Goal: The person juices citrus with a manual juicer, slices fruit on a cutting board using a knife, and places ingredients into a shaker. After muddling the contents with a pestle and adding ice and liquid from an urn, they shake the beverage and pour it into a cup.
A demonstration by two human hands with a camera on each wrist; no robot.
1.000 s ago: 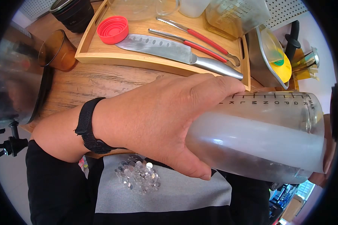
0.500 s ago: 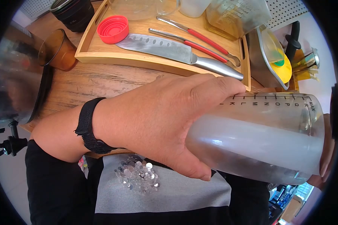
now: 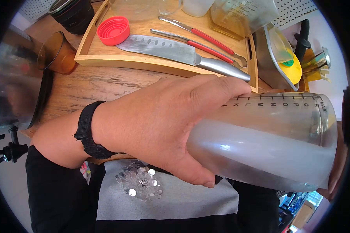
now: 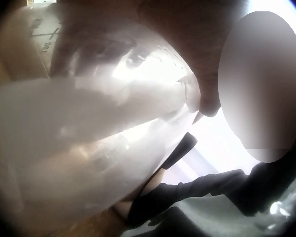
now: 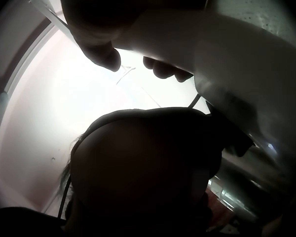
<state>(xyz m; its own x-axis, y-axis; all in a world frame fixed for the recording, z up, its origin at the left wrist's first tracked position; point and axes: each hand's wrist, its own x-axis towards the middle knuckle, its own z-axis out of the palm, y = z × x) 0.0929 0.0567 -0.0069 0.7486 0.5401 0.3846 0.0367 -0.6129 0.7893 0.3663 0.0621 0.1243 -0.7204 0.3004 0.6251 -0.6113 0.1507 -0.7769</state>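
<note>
My left hand [image 3: 175, 116] grips a tall clear plastic cup [image 3: 260, 136] lying on its side, thumb on the near side and fingers over the top. Letter marks and "MAX" run along the cup; its inside looks pale and cloudy. At the far right edge of the head view, my right hand [image 3: 334, 171] holds the cup's other end, mostly cut off. In the right wrist view that hand [image 5: 96, 34] is dark, its thumb and fingertips curled round the cup [image 5: 251, 64]. Close up, the cup [image 4: 89, 133] fills most of the left wrist view.
Behind the cup is a wooden tray [image 3: 132, 63] with a knife [image 3: 159, 48], red-handled tongs [image 3: 210, 35], a red cap [image 3: 113, 30] and a measuring jug [image 3: 241, 17]. An amber glass [image 3: 58, 54] stands left. A metal bin [image 3: 274, 58] stands right. Grey cloth [image 3: 198, 202] covers the lap.
Both hands keep their hold on the cup, which has barely moved. The head view has shifted slightly, so the tray and left arm sit a little further left.
</note>
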